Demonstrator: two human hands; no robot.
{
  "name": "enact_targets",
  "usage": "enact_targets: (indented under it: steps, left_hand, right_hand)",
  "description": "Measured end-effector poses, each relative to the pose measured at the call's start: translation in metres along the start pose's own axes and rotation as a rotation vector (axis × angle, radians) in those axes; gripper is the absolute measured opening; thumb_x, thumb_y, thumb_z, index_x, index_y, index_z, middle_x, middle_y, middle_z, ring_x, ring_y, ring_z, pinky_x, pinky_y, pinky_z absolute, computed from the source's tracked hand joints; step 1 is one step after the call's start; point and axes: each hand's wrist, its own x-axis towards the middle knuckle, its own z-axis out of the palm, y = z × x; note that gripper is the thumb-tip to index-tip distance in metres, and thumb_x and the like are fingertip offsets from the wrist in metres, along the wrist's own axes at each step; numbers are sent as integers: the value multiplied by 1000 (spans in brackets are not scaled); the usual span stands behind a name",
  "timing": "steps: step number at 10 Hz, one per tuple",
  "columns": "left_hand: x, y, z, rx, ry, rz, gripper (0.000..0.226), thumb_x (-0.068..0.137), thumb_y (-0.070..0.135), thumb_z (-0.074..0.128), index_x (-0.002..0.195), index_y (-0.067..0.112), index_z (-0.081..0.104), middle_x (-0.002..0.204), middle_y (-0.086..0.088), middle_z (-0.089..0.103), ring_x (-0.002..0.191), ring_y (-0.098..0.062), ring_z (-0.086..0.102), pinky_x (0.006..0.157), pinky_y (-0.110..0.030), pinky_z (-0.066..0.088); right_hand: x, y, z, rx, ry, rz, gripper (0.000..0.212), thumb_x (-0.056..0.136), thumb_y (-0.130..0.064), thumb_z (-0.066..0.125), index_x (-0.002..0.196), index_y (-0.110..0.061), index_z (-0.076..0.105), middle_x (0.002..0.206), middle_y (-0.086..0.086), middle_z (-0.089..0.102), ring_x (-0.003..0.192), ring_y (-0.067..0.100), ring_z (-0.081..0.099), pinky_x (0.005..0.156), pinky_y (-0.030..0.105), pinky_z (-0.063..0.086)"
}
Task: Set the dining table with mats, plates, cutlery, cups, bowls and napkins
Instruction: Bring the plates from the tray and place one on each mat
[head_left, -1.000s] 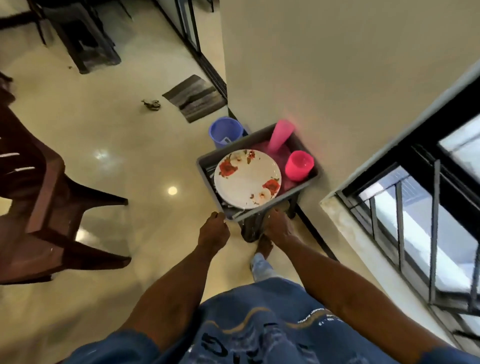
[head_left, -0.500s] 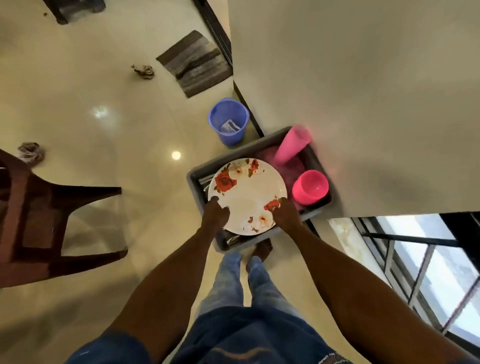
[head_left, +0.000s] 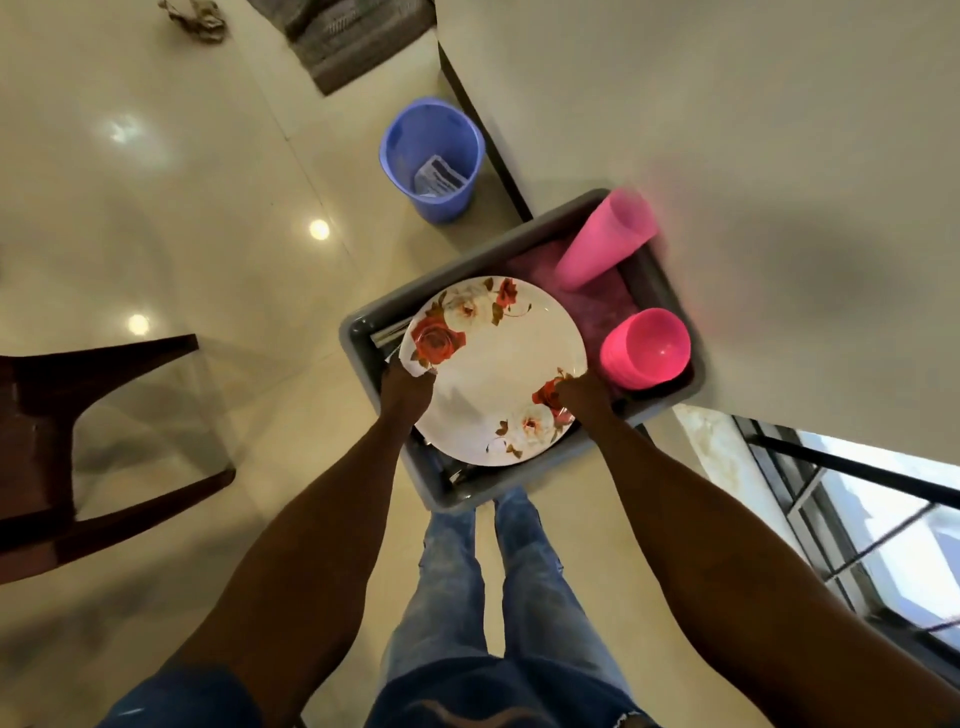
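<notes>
I am looking straight down past my own arms at a grey plastic tub (head_left: 358, 332) that stands against a pale wall. One round white plate (head_left: 493, 369) with red and cream roses printed on it lies face up over the near left part of the tub, roughly level; being round, it has no long axis. My left hand (head_left: 408, 392) grips its left edge with the fingers curled under the rim, and my right hand (head_left: 582, 397) grips the near right edge the same way. I cannot tell how many plates sit beneath the top one.

To the right, inside the tub, are two pink things. A tall stack of pink cups (head_left: 605, 244) lies tilted on its side, its long axis running from near left to far right, with the wider end toward the far right corner. Nearer me, a stack of pink bowls (head_left: 647, 348) sits upright, mouth up. A pinkish cloth (head_left: 587, 306) lies under both. Metal cutlery (head_left: 387, 332) shows at the tub's left side, too hidden to count.

On the glossy floor beyond stands one blue waste bin (head_left: 431, 156) holding a printed paper, possibly a wrapper; its writing is too blurred to read. A dark wooden chair (head_left: 104, 364) is at the left, a barred window (head_left: 857, 509) at the right.
</notes>
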Motion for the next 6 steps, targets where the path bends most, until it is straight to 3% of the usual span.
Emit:
enact_targets:
  steps: [1, 2, 3, 4, 5, 6]
  left_hand:
    - [1, 11, -5, -203, 7, -104, 44, 86, 12, 70, 128, 13, 57, 120, -10, 65, 112, -30, 60, 93, -37, 49]
    - [5, 18, -7, -306, -33, -193, 30, 83, 7, 69, 111, 12, 62, 102, -8, 64, 95, -27, 60, 81, -31, 44]
    - [7, 21, -8, -311, -39, -221, 24, 81, 5, 70, 103, 9, 61, 90, -6, 61, 83, -23, 56, 75, -29, 42]
    - [5, 19, -9, -238, -36, -206, 26, 81, 7, 71, 105, 0, 66, 90, -10, 61, 79, -22, 56, 63, -25, 41]
    - [-3, 22, -12, -230, -7, -192, 22, 82, 6, 68, 103, -2, 65, 90, -11, 61, 80, -23, 57, 65, -26, 43]
    - [-19, 33, -21, -244, 13, -190, 24, 81, 8, 69, 103, 0, 64, 91, -11, 61, 83, -26, 58, 68, -29, 45]
  right_hand:
    - [4, -3, 4, 116, -14, 34, 17, 87, -17, 59, 89, -4, 70, 78, 8, 74, 70, 24, 71, 67, 33, 58]
    - [4, -9, 6, 253, 31, 53, 16, 93, -16, 55, 97, -4, 64, 87, 14, 71, 78, 30, 71, 65, 34, 59]
    - [-6, -15, 6, 286, 65, 54, 5, 97, -10, 50, 96, -8, 55, 78, 5, 59, 73, 25, 62, 44, 19, 47]
    - [3, -7, 5, 296, 73, 71, 13, 98, -6, 46, 89, -5, 55, 76, 8, 58, 63, 20, 59, 36, 13, 42]
    - [6, -2, 4, 352, 47, 76, 28, 93, -10, 48, 111, 5, 62, 104, 23, 69, 80, 31, 71, 44, 23, 50]
    - [-14, -8, -4, 372, 39, 63, 27, 94, -11, 43, 105, 5, 62, 96, 22, 69, 75, 31, 68, 50, 28, 52]
